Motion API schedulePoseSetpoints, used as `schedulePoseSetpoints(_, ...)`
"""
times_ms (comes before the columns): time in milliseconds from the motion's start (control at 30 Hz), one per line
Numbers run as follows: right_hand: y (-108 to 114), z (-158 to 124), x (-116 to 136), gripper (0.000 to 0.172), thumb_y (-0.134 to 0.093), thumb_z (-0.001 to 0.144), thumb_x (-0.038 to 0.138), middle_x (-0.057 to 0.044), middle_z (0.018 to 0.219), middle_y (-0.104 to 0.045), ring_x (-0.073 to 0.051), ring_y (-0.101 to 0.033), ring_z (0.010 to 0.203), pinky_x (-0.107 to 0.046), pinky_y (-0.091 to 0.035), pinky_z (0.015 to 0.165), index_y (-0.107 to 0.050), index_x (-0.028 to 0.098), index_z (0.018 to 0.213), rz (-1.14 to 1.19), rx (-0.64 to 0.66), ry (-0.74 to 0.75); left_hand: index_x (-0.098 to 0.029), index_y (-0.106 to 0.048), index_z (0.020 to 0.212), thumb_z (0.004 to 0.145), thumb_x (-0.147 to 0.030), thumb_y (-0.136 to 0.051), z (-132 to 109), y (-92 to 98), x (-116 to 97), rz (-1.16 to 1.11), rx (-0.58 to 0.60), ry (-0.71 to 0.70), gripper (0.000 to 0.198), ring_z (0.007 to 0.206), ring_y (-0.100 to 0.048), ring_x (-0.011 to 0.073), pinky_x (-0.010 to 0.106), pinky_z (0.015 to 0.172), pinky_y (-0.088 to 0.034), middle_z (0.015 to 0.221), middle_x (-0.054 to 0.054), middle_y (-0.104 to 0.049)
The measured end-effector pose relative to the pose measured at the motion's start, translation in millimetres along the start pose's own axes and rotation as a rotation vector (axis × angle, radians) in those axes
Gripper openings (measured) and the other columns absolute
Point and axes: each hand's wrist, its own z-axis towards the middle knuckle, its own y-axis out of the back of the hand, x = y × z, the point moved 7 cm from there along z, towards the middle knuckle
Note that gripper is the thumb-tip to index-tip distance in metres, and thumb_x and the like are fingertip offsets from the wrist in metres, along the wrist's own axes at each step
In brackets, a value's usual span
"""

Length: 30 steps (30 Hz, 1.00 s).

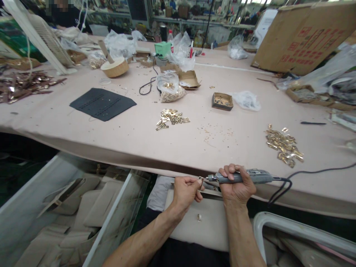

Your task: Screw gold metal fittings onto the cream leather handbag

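Observation:
My right hand (236, 185) is wrapped round a grey electric screwdriver (257, 176), which lies nearly level with its tip pointing left. My left hand (187, 191) pinches a small metal plate (200, 183) at that tip; the fingers cover part of it. Whether a screw sits between tip and plate is too small to tell. Below both hands, a beige bag (204, 226) with a small metal fitting (199, 218) on its front rests on my lap. Gold metal frames (283, 144) lie heaped on the table to the right, and more gold plates (172, 118) are piled ahead.
A small box of screws (222, 101) stands on the table (133, 144) near a plastic bag. A white bin (111, 207) with several beige bags is at my left, another white bin (258, 226) at my right. The screwdriver's cord (311, 170) trails right. A carton (303, 40) stands behind.

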Motion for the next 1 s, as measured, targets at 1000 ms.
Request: schedulePoseSetpoints(1000, -23, -14, 10, 0.016, -0.069, 0.077, 0.023, 0.001, 0.068, -0.057, -0.009, -0.046, 0.052, -0.027, -0.042, 0.057, -0.057, 0.018, 0.067, -0.174, 0.048, 0.095, -0.007, -0.073, 0.071, 0.077, -0.037, -0.075, -2, 1.7, 2, 0.061, -0.019, -0.044, 0.03, 0.033, -0.055, 0.0102, 0.019, 0.032, -0.044, 0.06, 0.009, -0.072)
